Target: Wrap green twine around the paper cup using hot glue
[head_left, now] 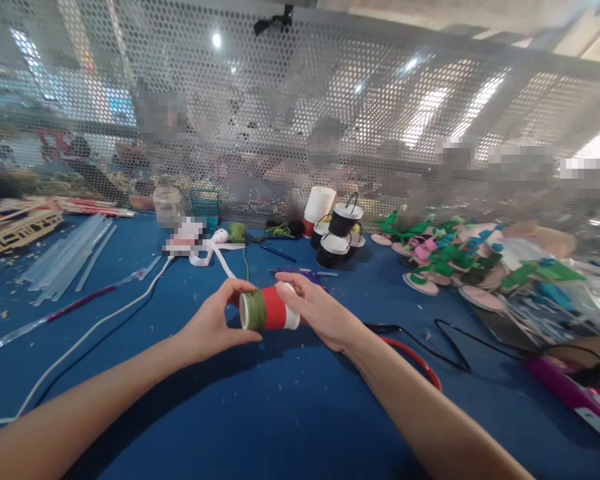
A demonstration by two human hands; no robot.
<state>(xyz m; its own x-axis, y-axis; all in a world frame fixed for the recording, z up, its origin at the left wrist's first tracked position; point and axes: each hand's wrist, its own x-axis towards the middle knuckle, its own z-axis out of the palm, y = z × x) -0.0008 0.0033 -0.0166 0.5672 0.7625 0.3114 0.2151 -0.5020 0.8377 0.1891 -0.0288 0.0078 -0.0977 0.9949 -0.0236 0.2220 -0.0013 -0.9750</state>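
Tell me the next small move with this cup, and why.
Probably roll the cup slightly with the right hand to lay another turn of green yarn: the yarn wraps only one end, the red section beside it is bare, and a green strand runs from the yarn ball toward the cup.

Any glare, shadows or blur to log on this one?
Head view: bright spots and streaks glare across the perforated screen; head view: soft shadow darkens the blue tabletop beside the left forearm; head view: the yarn-wrapped paper cup is reasonably clear, the background beyond the screen hazy, and pixelated blocks mask an item by the white ribbon.
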